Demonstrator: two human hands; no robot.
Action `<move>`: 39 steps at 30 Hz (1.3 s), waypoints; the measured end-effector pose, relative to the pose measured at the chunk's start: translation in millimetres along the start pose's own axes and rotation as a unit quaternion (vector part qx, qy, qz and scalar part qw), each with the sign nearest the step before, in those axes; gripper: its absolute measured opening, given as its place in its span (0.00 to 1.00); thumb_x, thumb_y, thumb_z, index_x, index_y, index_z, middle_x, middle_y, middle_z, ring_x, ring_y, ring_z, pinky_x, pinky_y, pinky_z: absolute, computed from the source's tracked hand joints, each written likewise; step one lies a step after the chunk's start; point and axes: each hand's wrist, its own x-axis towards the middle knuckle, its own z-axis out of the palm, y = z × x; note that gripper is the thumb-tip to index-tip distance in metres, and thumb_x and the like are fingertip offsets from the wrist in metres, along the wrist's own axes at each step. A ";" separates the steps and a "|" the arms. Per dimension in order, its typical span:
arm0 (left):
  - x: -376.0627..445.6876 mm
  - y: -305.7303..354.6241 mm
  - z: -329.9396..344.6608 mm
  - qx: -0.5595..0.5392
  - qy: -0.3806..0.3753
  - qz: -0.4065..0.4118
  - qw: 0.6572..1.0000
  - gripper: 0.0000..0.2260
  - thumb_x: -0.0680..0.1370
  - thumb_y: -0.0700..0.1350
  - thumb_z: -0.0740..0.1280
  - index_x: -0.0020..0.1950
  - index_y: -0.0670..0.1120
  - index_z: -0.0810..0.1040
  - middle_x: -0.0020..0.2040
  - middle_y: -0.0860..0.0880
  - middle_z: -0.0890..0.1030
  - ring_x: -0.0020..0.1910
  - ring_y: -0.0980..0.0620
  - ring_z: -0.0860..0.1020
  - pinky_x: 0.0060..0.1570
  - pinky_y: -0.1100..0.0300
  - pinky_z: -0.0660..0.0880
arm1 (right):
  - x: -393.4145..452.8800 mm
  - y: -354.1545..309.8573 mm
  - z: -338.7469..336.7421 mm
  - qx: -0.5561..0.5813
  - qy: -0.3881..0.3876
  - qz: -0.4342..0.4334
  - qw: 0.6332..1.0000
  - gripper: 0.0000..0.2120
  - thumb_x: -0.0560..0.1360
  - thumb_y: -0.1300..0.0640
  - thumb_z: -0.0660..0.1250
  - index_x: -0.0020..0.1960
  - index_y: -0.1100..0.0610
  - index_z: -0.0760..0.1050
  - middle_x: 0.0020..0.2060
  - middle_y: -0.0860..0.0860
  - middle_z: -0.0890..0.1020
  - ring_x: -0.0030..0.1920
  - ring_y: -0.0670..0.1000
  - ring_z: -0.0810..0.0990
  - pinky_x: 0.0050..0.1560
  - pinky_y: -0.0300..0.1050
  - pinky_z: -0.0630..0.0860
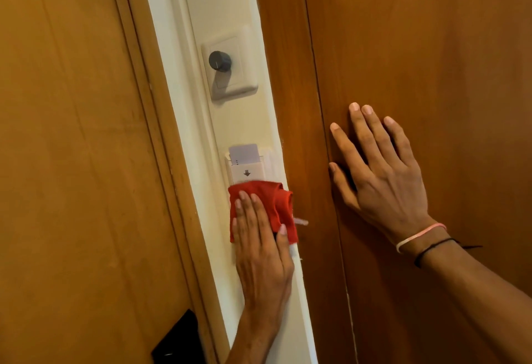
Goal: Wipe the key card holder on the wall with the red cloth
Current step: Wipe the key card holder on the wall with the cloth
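Observation:
The white key card holder (245, 173) is mounted on a narrow cream strip of wall, with a pale card (243, 152) standing in its top slot and a black arrow on its face. My left hand (260, 245) presses the red cloth (276, 201) flat against the wall, and the cloth covers the holder's lower part. My right hand (380, 167) lies flat on the wooden panel to the right, fingers spread, holding nothing.
A white wall plate with a dark round knob (220, 60) sits above the holder. A wooden door (72, 162) with a black lock plate (178, 340) is on the left; wooden panels (431, 46) fill the right.

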 end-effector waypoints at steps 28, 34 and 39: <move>15.8 -1.8 -11.8 0.030 -0.002 0.054 0.998 0.29 0.82 0.57 0.48 0.78 0.41 0.52 0.78 0.40 0.60 0.77 0.39 0.59 0.73 0.40 0.62 | -2.1 -1.7 0.1 -0.008 -0.006 -0.003 1.000 0.31 0.85 0.43 0.51 0.84 0.54 0.52 0.83 0.61 0.54 0.84 0.60 0.52 0.84 0.60 0.52; 12.8 14.9 -21.0 -0.018 -0.030 0.018 0.999 0.28 0.82 0.57 0.44 0.79 0.46 0.48 0.80 0.44 0.53 0.80 0.45 0.52 0.76 0.40 0.56 | -1.4 -0.6 1.1 -0.008 -0.010 -0.001 1.000 0.31 0.85 0.43 0.51 0.84 0.54 0.51 0.83 0.61 0.53 0.84 0.60 0.51 0.84 0.60 0.52; 10.1 2.4 -42.5 -0.136 -0.066 -0.012 0.988 0.27 0.78 0.50 0.49 0.79 0.50 0.53 0.80 0.50 0.56 0.79 0.54 0.54 0.76 0.40 0.60 | 1.1 -1.4 -6.2 -0.002 -0.017 0.002 1.000 0.31 0.84 0.43 0.52 0.83 0.54 0.53 0.83 0.60 0.55 0.84 0.59 0.53 0.84 0.59 0.53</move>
